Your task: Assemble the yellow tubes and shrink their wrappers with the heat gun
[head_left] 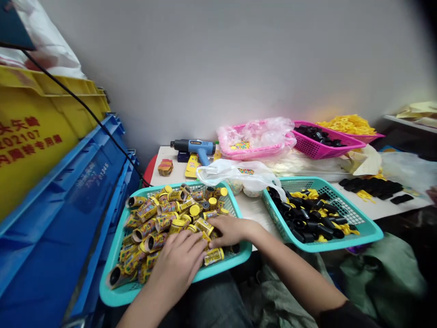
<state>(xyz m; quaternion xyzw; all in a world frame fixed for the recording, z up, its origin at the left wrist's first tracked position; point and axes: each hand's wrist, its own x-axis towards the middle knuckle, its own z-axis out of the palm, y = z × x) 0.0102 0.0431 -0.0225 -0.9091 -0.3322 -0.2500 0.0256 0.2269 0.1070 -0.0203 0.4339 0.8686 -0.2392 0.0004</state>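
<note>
The person's left grip (177, 259) lies over a heap of short cylindrical tubes with yellow printed labels (148, 230), its fingers curved down onto them. The right grip (228, 230) sits at the heap's right side, its fingertips (210, 243) touching the tubes. Both look half-open, but I cannot tell whether either one is grasping a tube. The heap fills a turquoise plastic mesh basket (114, 295) at the near edge of a white counter (254, 207), and some tubes show dark open ends while others have yellow caps.

Just to the right, a second turquoise mesh basket (362, 234) holds black tubes mixed with yellow pieces. A crumpled clear plastic bag (225, 171) lies behind the first basket. Farther back stand a blue-and-black heat gun (198, 146), a pink plastic basket (251, 152) and a magenta mesh basket (324, 152) with black pieces. Stacked yellow and blue plastic crates (64, 182) rise along the left.
</note>
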